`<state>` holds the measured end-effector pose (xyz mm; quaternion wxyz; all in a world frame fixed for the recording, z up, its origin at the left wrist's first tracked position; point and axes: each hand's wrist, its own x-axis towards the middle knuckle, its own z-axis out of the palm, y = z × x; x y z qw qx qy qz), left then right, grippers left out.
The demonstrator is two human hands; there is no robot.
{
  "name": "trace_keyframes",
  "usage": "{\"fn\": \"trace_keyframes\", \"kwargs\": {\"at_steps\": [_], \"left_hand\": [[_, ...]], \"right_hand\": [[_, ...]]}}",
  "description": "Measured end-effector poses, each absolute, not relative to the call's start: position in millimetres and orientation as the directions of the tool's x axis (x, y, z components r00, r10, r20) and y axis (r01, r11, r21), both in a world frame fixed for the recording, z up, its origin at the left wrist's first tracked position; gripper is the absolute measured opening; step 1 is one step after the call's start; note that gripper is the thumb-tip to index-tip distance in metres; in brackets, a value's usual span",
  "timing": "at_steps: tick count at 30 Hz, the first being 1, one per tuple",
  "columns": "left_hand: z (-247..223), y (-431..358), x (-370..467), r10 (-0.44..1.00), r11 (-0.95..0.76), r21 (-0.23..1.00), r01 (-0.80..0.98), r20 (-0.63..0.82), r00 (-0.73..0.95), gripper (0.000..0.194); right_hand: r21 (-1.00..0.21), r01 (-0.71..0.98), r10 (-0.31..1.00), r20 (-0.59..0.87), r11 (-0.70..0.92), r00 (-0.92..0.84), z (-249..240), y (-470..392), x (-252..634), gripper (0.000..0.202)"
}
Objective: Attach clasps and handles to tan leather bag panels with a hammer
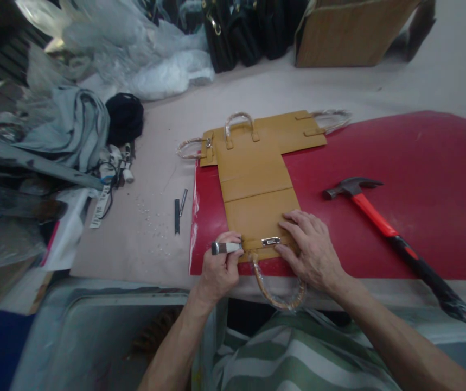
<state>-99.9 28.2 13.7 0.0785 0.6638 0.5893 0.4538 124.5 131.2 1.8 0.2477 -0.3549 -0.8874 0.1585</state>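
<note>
A mustard-yellow leather handbag piece (253,174) lies flat, with handles wrapped in clear film at several ends. My left hand (219,271) is closed around a metal punch (225,247), its tip against the leather's near left edge. Beside it is a silver metal clasp (270,241) on the near flap. My right hand (313,251) rests on the near right part of the leather, fingers spread and thumb close to the clasp. The near film-wrapped handle (275,298) hangs over the table edge between my hands.
Right of the leather, a claw hammer (373,214) lies on a red mat (412,163). Two small metal tools (177,216) and scattered tiny bits lie left of the mat. A cardboard box (350,35), dark bags (220,38) and plastic wrapping (155,65) stand behind. A grey bin (74,304) is below left.
</note>
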Motion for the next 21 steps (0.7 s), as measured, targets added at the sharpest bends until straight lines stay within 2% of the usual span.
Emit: {"fn": "trace_keyframes", "kwargs": {"at_steps": [4, 13, 21], "left_hand": [[12, 27, -99, 0.848, -0.306, 0.643, 0.702, 0.519, -0.106, 0.014], [1, 19, -86, 0.785, -0.263, 0.664, 0.700, 0.569, -0.244, 0.014], [5, 22, -92, 0.809, -0.302, 0.681, 0.667, 0.553, -0.198, 0.015]], "right_hand": [[-0.456, 0.554, 0.710, 0.330, 0.697, -0.622, 1, 131, 124, 0.039], [-0.448, 0.548, 0.702, 0.340, 0.706, -0.626, 2, 131, 125, 0.039], [-0.466, 0.550, 0.712, 0.327, 0.693, -0.621, 2, 132, 124, 0.039]]}}
